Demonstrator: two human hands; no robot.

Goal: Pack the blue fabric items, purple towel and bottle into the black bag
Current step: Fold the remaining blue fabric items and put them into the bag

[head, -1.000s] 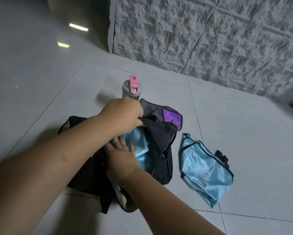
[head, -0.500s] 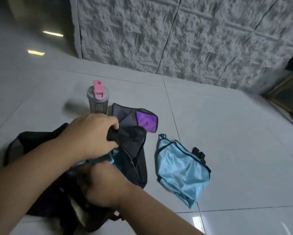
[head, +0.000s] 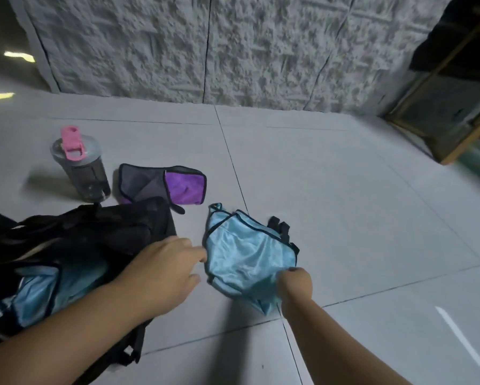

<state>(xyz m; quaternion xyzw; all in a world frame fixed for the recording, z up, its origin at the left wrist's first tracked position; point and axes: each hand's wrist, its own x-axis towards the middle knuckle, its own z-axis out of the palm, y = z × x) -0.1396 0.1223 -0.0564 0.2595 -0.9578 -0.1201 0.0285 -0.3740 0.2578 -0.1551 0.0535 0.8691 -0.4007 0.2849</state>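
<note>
Partly hidden: right hand (head: 294, 284) clutching blue garment (head: 247, 257); black bag (head: 75, 245) cropped.

Pale tiled floor (head: 344, 204), rough white textured wall (head: 205, 45), wooden-framed dark panel (head: 450, 107) at far right

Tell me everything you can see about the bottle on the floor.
The bottle stands upright on the tiled floor, far left, beyond the black bag and just left of the purple towel. Its body looks like dark, smoky see-through plastic under a grey lid with a pink flip cap or loop. It appears closed. Neither hand touches it; whether it touches the towel or bag is unclear.
</note>
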